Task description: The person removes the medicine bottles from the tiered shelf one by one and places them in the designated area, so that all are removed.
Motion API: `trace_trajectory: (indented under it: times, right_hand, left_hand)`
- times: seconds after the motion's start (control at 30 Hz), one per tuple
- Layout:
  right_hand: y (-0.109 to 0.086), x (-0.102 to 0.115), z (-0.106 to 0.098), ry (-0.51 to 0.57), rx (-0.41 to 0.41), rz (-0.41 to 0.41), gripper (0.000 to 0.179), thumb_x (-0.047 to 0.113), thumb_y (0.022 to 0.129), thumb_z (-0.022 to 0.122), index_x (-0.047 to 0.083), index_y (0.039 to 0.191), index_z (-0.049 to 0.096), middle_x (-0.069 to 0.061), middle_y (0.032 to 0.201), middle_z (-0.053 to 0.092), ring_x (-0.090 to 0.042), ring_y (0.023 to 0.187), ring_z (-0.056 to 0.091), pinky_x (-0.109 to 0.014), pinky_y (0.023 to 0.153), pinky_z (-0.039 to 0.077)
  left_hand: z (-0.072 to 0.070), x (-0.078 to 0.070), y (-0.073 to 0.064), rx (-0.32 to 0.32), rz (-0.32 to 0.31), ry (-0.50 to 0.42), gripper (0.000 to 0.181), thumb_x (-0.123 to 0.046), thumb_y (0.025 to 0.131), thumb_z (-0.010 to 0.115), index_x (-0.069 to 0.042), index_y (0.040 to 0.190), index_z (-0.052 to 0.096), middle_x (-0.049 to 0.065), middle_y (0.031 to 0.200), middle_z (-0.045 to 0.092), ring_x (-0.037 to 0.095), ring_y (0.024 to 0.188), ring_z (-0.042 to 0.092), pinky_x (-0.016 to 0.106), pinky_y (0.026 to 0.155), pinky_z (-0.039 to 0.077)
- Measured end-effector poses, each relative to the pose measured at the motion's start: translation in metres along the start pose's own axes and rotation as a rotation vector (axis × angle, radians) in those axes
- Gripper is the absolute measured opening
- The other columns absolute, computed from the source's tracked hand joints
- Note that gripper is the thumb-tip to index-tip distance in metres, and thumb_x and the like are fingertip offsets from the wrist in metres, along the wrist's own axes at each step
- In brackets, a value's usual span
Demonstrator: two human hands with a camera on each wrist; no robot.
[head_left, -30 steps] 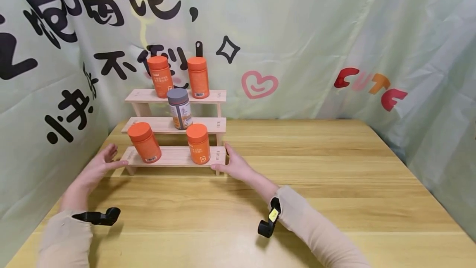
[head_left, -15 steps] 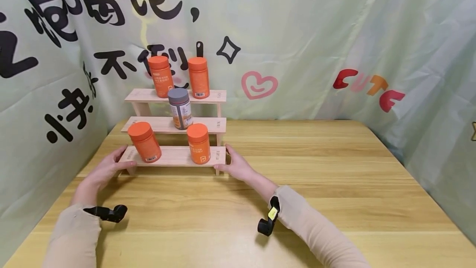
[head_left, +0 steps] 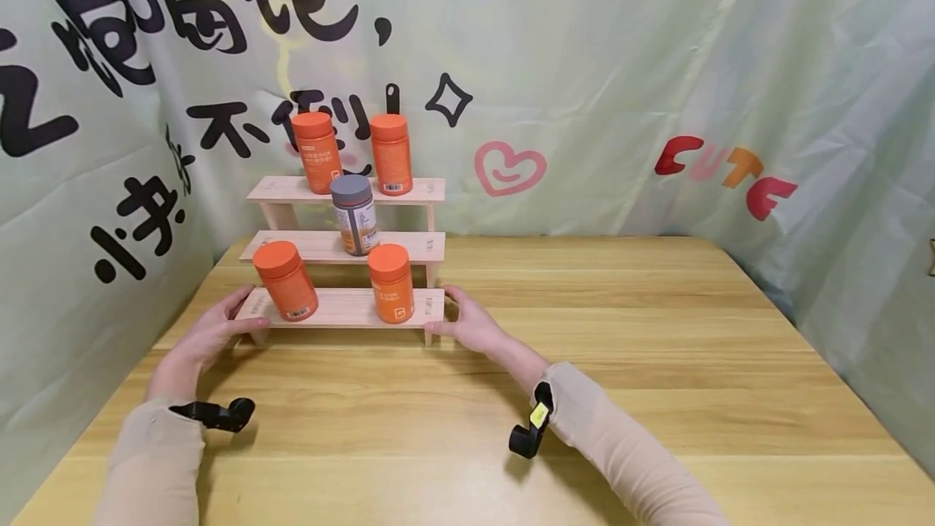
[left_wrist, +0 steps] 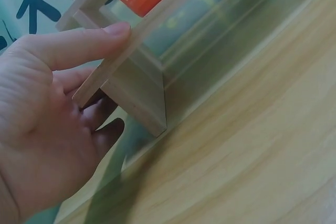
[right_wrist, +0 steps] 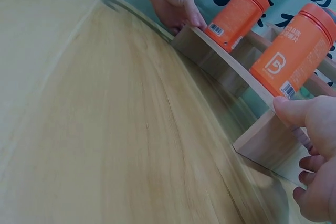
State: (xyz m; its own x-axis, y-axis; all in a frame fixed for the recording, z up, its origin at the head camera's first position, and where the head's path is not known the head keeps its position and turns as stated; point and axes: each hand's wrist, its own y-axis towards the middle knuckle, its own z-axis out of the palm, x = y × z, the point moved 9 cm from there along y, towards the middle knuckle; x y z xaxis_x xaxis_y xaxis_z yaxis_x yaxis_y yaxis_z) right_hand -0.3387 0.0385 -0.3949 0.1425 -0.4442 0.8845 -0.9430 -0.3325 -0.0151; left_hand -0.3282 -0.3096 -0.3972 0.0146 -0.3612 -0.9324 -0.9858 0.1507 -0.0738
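A three-tier wooden display stand (head_left: pixel 338 311) stands at the back left of the table. My left hand (head_left: pixel 207 337) grips the left end of its lowest tier; in the left wrist view the thumb (left_wrist: pixel 100 40) lies on top, with fingers curled underneath. At the opposite end, my right hand (head_left: pixel 475 326) holds the same tier, its thumb (right_wrist: pixel 290 109) at the front edge. An orange bottle (head_left: pixel 286 282) and another orange bottle (head_left: pixel 391 286) stand on that tier. Above them are a grey-capped bottle (head_left: pixel 355 216) on the middle tier and two orange bottles (head_left: pixel 317 157) on top.
A light wood-grain table (head_left: pixel 584 364) extends right and forward from the stand. Behind it and along both sides hangs a pale green printed cloth (head_left: pixel 584 63), close to the stand's back. Black cameras (head_left: pixel 527 433) are strapped to both wrists.
My left hand has moved right and taken hold of the stand's left end. The right hand stays at its end. The stand and bottles have not visibly moved.
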Motion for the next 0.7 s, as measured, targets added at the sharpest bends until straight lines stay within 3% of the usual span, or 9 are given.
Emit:
trace_trajectory:
  times: [0.07,0.27,0.47,0.57,0.7]
  right_hand:
    - [0.0,-0.002,-0.001,-0.002,0.0,0.008,0.079,0.023,0.082,0.072,0.001,0.143,0.028,-0.014,0.146,0.034,-0.029,0.135,0.026,-0.047,0.11,0.023]
    - [-0.002,-0.001,-0.003,0.0,0.005,-0.011,0.08,0.025,0.081,0.073,-0.001,0.143,0.028,-0.015,0.145,0.034,-0.029,0.135,0.027,-0.047,0.109,0.024]
    - [-0.005,-0.001,-0.005,0.01,0.004,-0.022,0.078,0.022,0.081,0.072,-0.002,0.142,0.03,-0.017,0.144,0.036,-0.031,0.134,0.028,-0.048,0.109,0.023]
    - [-0.007,0.0,-0.008,0.018,-0.004,-0.027,0.077,0.02,0.081,0.073,-0.003,0.141,0.031,-0.018,0.143,0.036,-0.032,0.134,0.028,-0.049,0.109,0.023]
    - [-0.008,-0.002,-0.012,0.018,-0.007,-0.035,0.076,0.019,0.081,0.073,-0.002,0.141,0.032,-0.018,0.144,0.036,-0.033,0.134,0.028,-0.049,0.109,0.023]
  left_hand:
    - [0.001,0.0,0.001,0.0,0.002,-0.012,0.089,-0.014,0.088,0.062,0.004,0.145,-0.003,0.027,0.151,-0.001,0.04,0.132,0.013,0.027,0.11,0.021]
    - [0.004,0.002,0.001,-0.005,-0.005,-0.026,0.088,-0.014,0.089,0.061,0.003,0.146,-0.004,0.026,0.151,-0.003,0.04,0.133,0.011,0.048,0.112,0.009]
    - [0.005,0.003,-0.003,-0.007,-0.005,0.001,0.087,-0.013,0.088,0.062,0.003,0.146,-0.002,0.028,0.15,-0.002,0.043,0.134,0.009,0.055,0.11,0.009]
    - [0.006,0.001,-0.004,-0.009,0.009,-0.011,0.087,-0.013,0.088,0.062,0.004,0.146,-0.001,0.027,0.15,-0.002,0.042,0.136,0.004,0.052,0.111,0.005]
    - [0.008,-0.001,-0.007,0.002,0.027,-0.047,0.084,-0.012,0.09,0.061,0.004,0.146,0.001,0.026,0.15,-0.002,0.038,0.137,0.001,0.031,0.113,0.009]
